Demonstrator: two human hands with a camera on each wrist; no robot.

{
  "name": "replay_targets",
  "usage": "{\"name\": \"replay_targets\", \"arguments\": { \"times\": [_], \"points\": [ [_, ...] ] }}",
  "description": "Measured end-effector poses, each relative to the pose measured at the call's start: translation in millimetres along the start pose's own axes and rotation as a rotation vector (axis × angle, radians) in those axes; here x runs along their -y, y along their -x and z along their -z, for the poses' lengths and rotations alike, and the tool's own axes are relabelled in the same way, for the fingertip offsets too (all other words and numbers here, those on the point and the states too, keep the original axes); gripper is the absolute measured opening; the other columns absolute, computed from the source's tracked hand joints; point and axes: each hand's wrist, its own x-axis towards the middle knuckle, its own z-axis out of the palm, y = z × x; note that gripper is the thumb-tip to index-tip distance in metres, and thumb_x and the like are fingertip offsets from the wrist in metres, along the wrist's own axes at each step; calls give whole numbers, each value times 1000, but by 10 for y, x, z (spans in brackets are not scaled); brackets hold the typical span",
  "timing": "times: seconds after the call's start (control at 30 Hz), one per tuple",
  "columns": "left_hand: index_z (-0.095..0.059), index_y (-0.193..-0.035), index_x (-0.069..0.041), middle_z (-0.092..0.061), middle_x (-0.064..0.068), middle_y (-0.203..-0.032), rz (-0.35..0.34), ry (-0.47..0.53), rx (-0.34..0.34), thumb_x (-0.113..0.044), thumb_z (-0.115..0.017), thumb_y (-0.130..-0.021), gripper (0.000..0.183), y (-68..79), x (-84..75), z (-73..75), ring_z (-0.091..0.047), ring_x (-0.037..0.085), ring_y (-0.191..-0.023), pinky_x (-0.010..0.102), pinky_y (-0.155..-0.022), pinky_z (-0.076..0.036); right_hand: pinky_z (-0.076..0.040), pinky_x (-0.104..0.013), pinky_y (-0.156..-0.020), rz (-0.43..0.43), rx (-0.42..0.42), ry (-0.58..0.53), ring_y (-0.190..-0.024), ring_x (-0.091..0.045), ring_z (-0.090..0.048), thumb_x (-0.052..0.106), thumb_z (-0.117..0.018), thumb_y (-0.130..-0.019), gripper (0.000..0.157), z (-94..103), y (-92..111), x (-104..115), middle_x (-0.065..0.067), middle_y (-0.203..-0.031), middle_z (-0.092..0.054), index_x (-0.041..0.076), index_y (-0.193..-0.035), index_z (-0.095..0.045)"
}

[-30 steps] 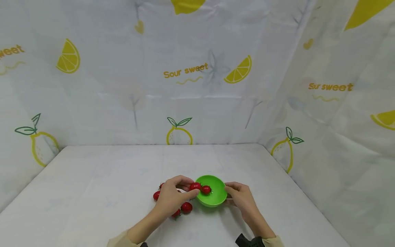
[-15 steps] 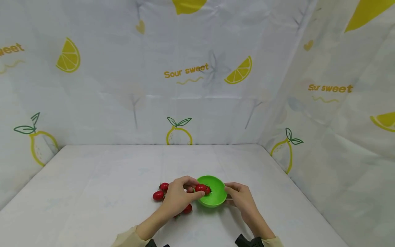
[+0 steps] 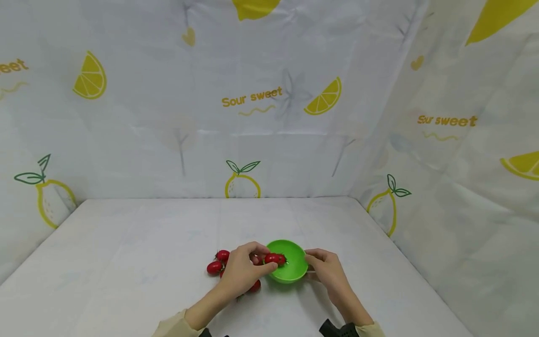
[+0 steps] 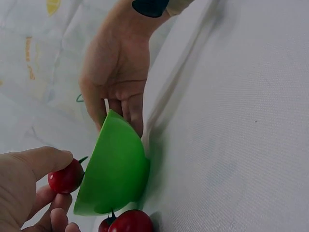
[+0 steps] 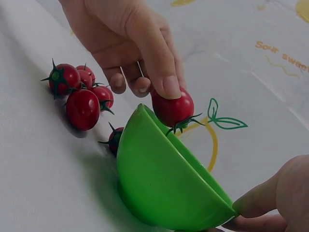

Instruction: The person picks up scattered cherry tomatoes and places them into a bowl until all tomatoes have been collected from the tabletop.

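A green bowl [image 3: 294, 267] stands on the white table. My left hand [image 3: 243, 267] pinches a red cherry tomato [image 5: 173, 107] between thumb and fingers, over the bowl's left rim, its green stem end pointing inward. In the head view another cherry tomato [image 3: 281, 259] shows inside the bowl, partly behind the held one. My right hand [image 3: 328, 271] grips the bowl's right rim, thumb at the edge and fingers beneath. Left of the bowl lie several loose cherry tomatoes [image 5: 83, 110], partly hidden by my left hand in the head view.
The white tabletop [image 3: 139, 262] stretches out around the bowl. Behind it and to the right hangs a pale curtain [image 3: 269, 154] printed with lemons and lettering. Dark bands [image 3: 338, 329] sit at the wrists, by the beige sleeves.
My left hand has moved a little to the right, bringing the pinched cherry tomato over the bowl's edge. My right hand and the bowl have stayed in place.
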Motion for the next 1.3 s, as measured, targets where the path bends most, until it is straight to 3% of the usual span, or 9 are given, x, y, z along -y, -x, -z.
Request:
{"name": "replay_targets", "arguments": {
  "times": [0.27, 0.4, 0.6, 0.77, 1.0, 1.17, 1.3],
  "points": [
    [-70, -103, -8, -61, 1, -82, -23, -29, -20, -21, -84, -79, 31, 22, 49, -20, -53, 19, -77, 25, -64, -45, -56, -35, -71, -3, -4, 2, -86, -23, -66, 9, -56, -97, 26, 0, -11, -5, -12, -101, -67, -7, -115, -65],
    [-69, -105, -6, -63, 4, -90, -24, -29, -34, -19, -84, -78, 34, 50, 36, -3, -55, 21, -81, 26, -65, -47, -56, -35, -71, -7, -2, 5, -86, -22, -66, 10, -56, -97, 27, 1, -14, -12, -12, -102, -67, -8, -116, -65],
    [-68, -108, -10, -66, 3, -100, 11, -34, -69, -22, -83, -78, 36, 197, -23, 121, -58, 24, -87, 29, -66, -49, -56, -35, -72, -13, -2, 5, -86, -23, -66, 10, -57, -97, 27, 10, -12, -9, -13, -103, -67, -8, -116, -64],
    [-67, -109, -12, -66, 1, -104, 32, -102, -77, -23, -86, -74, 41, 365, -36, 289, -56, 23, -88, 29, -71, -49, -56, -35, -72, -11, 4, 7, -86, -23, -65, 10, -56, -97, 27, 19, -21, -3, -14, -103, -66, -9, -116, -64],
    [-67, -107, -10, -64, 1, -97, 29, -126, -147, -14, -89, -70, 44, 511, -5, 434, -56, 22, -82, 25, -66, -47, -56, -36, -73, -11, 5, 10, -85, -22, -65, 9, -56, -97, 27, 22, -27, 3, -14, -103, -66, -9, -116, -63],
    [-68, -106, -11, -65, -2, -100, 10, -130, -183, -13, -89, -71, 41, 584, 43, 417, -57, 21, -86, 26, -70, -47, -56, -36, -73, -13, 2, 12, -86, -22, -65, 9, -56, -97, 27, 25, -30, 6, -14, -104, -66, -8, -117, -64],
    [-70, -105, -16, -66, -5, -99, -34, -136, -252, -10, -89, -71, 39, 643, 98, 382, -58, 20, -86, 26, -70, -48, -56, -36, -73, -29, 2, 15, -87, -23, -65, 9, -56, -97, 27, 23, -26, 5, -14, -105, -66, -8, -117, -63]
  ]
}}
